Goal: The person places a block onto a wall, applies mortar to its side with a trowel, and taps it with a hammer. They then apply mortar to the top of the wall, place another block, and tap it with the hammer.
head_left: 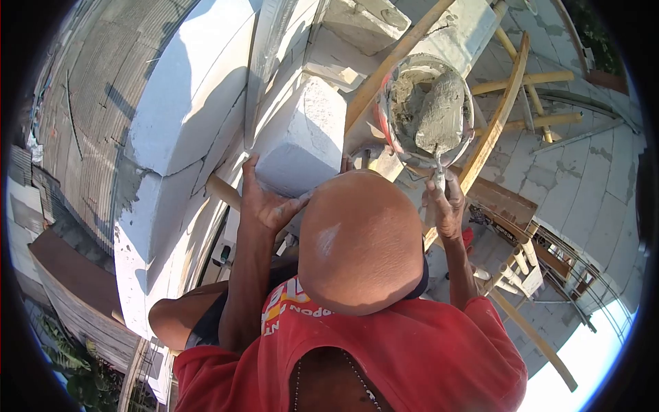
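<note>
My left hand [270, 208] grips the near end of a white lightweight concrete block [296, 154], its thumb and fingers spread along the lower edges. My right hand [447, 206] is closed around the handle of a trowel [440, 113]. The trowel's blade, coated in grey mortar, lies over the mouth of a round bucket [471, 134]. Wet grey mortar [410, 89] partly fills that bucket. My bent knee [360, 240] is between my two arms and hides part of what lies beneath.
A white block wall [175, 96] with a cracked joint runs along the left. Beyond it lies a corrugated roof [103, 75]. Wooden poles [504, 110] cross at the right, beside and beyond the bucket. Another rough block [364, 24] sits at the top.
</note>
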The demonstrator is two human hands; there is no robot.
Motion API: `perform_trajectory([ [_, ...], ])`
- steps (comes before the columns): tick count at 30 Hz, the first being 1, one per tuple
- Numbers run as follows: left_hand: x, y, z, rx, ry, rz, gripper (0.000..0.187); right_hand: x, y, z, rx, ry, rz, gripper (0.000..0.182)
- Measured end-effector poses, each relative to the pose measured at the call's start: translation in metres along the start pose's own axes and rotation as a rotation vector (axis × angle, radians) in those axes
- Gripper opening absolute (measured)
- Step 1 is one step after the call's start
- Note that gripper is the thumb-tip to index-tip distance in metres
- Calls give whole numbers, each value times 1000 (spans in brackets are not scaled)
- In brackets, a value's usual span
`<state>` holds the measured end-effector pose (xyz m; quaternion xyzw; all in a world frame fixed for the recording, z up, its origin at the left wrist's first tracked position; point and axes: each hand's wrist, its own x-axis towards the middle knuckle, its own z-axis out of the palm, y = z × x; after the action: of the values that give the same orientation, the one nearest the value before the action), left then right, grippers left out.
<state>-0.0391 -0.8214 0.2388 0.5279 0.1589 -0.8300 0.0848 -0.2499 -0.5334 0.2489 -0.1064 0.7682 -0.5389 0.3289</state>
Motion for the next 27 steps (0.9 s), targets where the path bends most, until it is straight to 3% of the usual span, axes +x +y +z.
perform_trajectory([
  [3,-5,-1,-5,53,-124,16,76,-2,-9,41,115,-40,-33,44],
  [4,-9,-2,-3,74,-107,31,75,0,-11,50,136,-122,-18,48],
  [8,-24,-8,-5,149,-116,130,74,9,7,92,127,-100,-24,51],
  [13,-35,-9,-2,147,-87,166,77,19,15,120,-256,-5,-165,48],
  [17,-22,-4,-10,26,-222,63,81,28,32,122,-558,-51,-456,47],
  [20,-10,-3,-14,-67,-309,2,83,19,43,120,-377,-110,-423,46],
  [21,-8,-2,-12,-58,-310,3,83,17,62,114,-428,-98,-523,46],
  [24,-12,-2,-4,27,-243,43,82,8,42,99,-567,-209,-410,49],
  [26,-12,-1,-2,-8,-166,14,80,10,47,88,-708,-208,-663,48],
  [27,-11,-1,-2,-25,-126,-2,80,9,50,84,-735,-205,-675,47],
])
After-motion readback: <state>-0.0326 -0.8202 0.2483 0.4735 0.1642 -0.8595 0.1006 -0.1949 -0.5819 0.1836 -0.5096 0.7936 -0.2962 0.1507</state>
